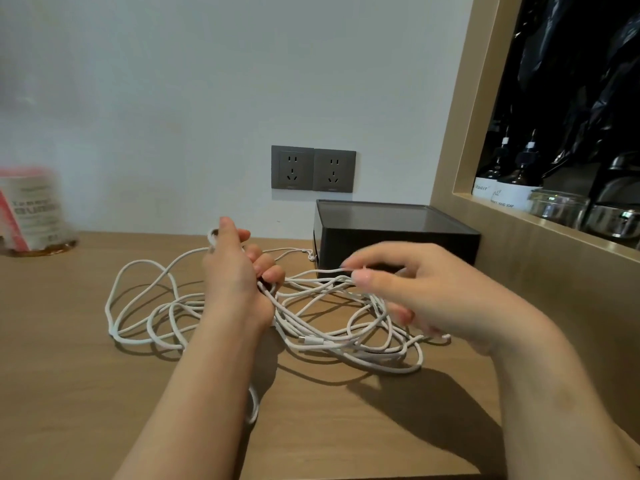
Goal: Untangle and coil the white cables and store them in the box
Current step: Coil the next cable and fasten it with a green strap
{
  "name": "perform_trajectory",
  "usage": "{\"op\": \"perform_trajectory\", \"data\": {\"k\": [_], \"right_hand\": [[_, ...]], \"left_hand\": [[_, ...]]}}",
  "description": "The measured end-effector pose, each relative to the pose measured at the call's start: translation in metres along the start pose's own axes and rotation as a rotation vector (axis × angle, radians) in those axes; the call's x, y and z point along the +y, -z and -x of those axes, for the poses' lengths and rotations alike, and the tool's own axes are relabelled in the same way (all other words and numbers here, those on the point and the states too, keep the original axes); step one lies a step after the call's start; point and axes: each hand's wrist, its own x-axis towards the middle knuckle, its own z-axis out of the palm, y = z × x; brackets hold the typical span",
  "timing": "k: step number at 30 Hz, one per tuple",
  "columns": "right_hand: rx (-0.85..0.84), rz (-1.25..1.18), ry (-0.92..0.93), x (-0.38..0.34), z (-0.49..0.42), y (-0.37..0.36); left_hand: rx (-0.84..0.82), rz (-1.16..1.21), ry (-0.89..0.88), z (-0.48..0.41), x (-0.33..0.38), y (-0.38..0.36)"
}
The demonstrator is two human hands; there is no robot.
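The white cables [313,340] lie in a loose tangle on the wooden bench [86,375], spread out in front of a black box [346,244] that stands at the back against the wall. Some loops reach far to the left, and others pile up in the middle and to the right. A connector end shows among the strands near the centre.

The left hand [239,271] is raised over the tangle. Its fingers [266,268] are curled round a bunch of strands, and a small loop stands up just above the thumb. The right hand [426,292] hovers close in front of the box, its thumb and forefinger closed together on a single strand that is lifted off the pile. Its other fingers are loosely bent and somewhat blurred.

Two grey wall sockets [313,169] sit above the box to its left. A blurred pink and white container [31,209] stands at the far left of the bench. On the right, a wood-framed shelf [519,216] holds dark bottles [512,181] and glass jars [557,206].
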Motion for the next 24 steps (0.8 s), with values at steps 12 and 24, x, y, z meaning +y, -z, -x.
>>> {"op": "perform_trajectory", "data": {"k": [12,24], "right_hand": [[-0.155,-0.012,-0.109,0.001,-0.023,-0.041],[0.325,-0.983,-0.279,0.013,-0.028,-0.028]], "left_hand": [[-0.069,0.128,-0.02,0.001,0.001,0.001],[-0.433,0.014,0.342,0.01,-0.004,-0.001]]}}
